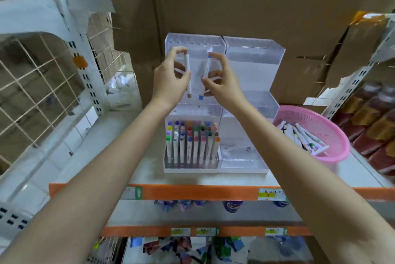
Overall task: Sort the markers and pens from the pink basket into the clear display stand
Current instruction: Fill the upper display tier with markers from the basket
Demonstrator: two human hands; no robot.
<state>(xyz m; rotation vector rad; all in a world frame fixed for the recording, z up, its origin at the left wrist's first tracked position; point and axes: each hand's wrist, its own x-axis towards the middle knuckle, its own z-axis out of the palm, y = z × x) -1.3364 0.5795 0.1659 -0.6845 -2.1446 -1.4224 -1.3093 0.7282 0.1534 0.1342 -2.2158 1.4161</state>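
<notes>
Centre frame: stand point(252, 67) on shelf point(147, 156), lower-left compartment packed with upright markers point(192, 144). Right: basket point(334, 133) holding loose markers point(299, 135). Before the stand's upper-left section: left hand point(171, 79) pinching brown-tipped marker point(188, 75), right hand point(221, 80) pinching blue-tipped marker point(205, 75), both roughly upright, near each other.

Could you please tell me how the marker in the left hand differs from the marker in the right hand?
The left-hand marker has a brown lower end; the right-hand marker has a blue one. The left-hand marker stands nearly upright, while the right-hand marker leans, its top tipped to the right. Both have white barrels, and each is pinched between fingers and thumb, by the left hand and the right hand, in front of the clear display stand.
</notes>
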